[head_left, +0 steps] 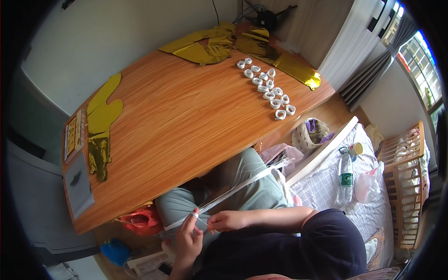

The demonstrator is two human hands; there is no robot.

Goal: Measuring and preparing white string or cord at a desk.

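My left hand [187, 239] is raised over my lap with its fingers pointing up, and white string [195, 213] is wound around the fingertips. Close beside it, my right hand [226, 221] is closed in a pinch on the same string. A long bundle of white strands [240, 187] lies slantwise across my grey-green trousers, and its loose ends fan out near the table edge. Several small rings of wound white string [269, 95] sit in a loose group on the right part of the wooden table [186, 116].
Gold foil sheets [203, 46] lie along the table's far edge, with more gold foil [103, 116] at the left beside a boxed item [74, 134]. To the right are a bin [311, 133], a bed with a water bottle [346, 179], and a wooden crib [403, 182]. A red bag [142, 219] is below the table.
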